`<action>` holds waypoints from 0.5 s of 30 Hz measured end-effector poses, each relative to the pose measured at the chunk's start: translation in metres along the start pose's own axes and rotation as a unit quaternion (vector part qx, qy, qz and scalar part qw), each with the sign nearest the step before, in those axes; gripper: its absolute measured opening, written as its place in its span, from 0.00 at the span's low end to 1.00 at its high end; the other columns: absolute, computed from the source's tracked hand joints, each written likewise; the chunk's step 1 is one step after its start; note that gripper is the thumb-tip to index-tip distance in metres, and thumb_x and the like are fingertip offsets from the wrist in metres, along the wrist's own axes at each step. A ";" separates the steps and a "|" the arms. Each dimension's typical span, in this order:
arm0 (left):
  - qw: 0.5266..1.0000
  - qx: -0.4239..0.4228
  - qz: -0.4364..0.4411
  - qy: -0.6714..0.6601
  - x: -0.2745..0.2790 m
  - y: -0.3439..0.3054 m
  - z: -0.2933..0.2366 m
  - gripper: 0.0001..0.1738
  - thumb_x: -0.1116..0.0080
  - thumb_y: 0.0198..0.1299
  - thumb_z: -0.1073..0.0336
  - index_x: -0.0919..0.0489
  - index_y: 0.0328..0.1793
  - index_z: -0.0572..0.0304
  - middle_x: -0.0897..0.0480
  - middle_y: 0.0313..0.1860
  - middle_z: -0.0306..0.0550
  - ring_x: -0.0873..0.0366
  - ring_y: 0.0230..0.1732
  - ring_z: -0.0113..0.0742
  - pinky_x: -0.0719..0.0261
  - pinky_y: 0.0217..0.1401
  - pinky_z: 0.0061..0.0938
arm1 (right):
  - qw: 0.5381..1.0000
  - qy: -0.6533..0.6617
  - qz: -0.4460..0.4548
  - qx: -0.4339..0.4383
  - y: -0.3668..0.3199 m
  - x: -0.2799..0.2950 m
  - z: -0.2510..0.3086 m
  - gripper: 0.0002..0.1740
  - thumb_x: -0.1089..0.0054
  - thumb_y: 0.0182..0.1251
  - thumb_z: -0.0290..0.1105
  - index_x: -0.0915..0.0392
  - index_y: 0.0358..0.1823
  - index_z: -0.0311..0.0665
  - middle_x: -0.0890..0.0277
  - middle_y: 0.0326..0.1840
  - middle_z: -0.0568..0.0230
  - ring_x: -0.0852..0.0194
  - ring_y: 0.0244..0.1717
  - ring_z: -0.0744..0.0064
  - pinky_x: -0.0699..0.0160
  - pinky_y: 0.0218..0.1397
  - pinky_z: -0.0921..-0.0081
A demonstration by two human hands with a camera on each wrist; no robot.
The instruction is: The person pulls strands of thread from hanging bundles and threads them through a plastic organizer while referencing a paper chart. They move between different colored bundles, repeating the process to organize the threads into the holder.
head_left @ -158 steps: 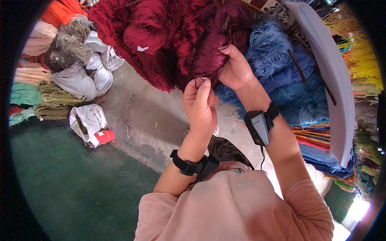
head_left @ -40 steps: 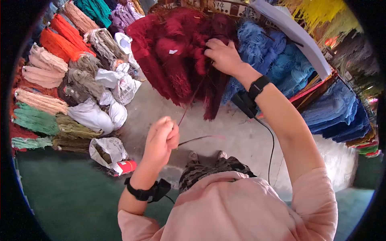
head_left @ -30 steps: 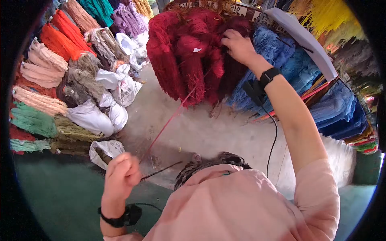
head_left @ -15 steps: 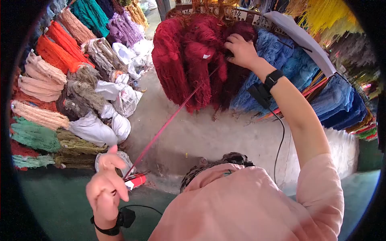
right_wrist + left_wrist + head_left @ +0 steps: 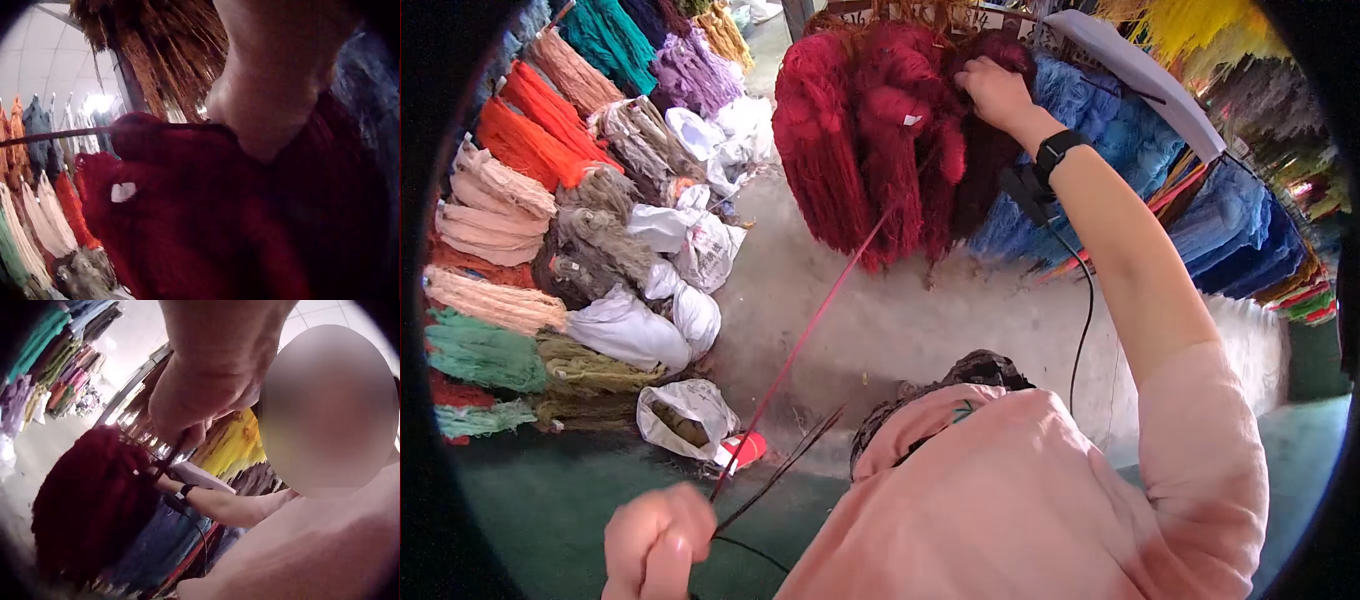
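Observation:
Hanks of crimson yarn [image 5: 840,150] hang at top middle in the head view, with a darker maroon hank [image 5: 985,185] at their right side. My right hand [image 5: 997,92] grips the upper part of the maroon hank, its fingertips sunk in the fibres. Low at the left, my left hand [image 5: 658,540] is curled round a thin bundle of dark red strands [image 5: 805,338], which runs taut up to the hanks. Loose dark ends [image 5: 785,470] stick out beside that fist. The right wrist view shows the strands [image 5: 56,135] reaching the yarn near my right hand.
Blue hanks [image 5: 1090,130] hang beside the maroon one, under a curved pale panel [image 5: 1135,65]. On the left lie coloured hanks [image 5: 495,360] and white bags [image 5: 630,325]. An open white sack [image 5: 685,415] and a red cylinder [image 5: 747,450] stand on the floor.
Both hands were together at the maroon yarn; my left hand has since drawn the strands away, down and left. My right hand stays at the hank, fingers now further in.

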State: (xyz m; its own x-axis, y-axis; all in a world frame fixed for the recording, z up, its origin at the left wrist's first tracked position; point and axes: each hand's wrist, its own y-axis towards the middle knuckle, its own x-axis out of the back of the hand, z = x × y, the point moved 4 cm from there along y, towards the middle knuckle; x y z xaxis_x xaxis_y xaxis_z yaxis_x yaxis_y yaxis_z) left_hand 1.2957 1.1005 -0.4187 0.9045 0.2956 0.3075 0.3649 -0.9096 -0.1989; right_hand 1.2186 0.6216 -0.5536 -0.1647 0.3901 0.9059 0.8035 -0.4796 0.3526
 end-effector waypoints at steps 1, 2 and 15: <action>0.997 0.056 -0.007 0.049 0.010 -0.013 -0.001 0.10 0.60 0.58 0.67 0.33 0.31 0.67 0.32 0.25 0.46 0.34 0.26 0.36 0.35 0.31 0.25 | 1.000 0.001 -0.004 -0.003 0.003 -0.002 0.000 0.13 0.53 0.48 0.24 0.27 0.37 0.44 0.32 0.40 0.63 0.36 0.49 0.61 0.26 0.40 0.61; 0.989 0.111 -0.013 0.096 0.021 -0.024 -0.004 0.10 0.58 0.58 0.68 0.30 0.34 0.70 0.30 0.29 0.47 0.33 0.29 0.36 0.34 0.33 0.26 | 1.000 0.000 -0.009 -0.004 0.007 -0.005 -0.001 0.13 0.53 0.48 0.24 0.27 0.37 0.45 0.32 0.41 0.63 0.36 0.49 0.61 0.27 0.41 0.61; 0.963 0.102 -0.140 0.205 0.170 -0.114 -0.076 0.19 0.61 0.61 0.56 0.45 0.21 0.57 0.48 0.17 0.38 0.54 0.17 0.27 0.51 0.22 0.23 | 0.999 0.027 -0.042 -0.021 0.008 -0.008 -0.003 0.17 0.50 0.44 0.23 0.28 0.40 0.44 0.32 0.42 0.63 0.37 0.49 0.60 0.28 0.44 0.64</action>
State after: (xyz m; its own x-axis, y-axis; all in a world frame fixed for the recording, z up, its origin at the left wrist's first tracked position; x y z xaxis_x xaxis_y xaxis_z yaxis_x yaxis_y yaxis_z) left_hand 1.3908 1.2324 -0.2730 0.6162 0.3422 0.7093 0.6549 -0.7229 -0.2203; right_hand 1.2244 0.6126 -0.5577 -0.2614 0.3886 0.8835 0.7608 -0.4803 0.4364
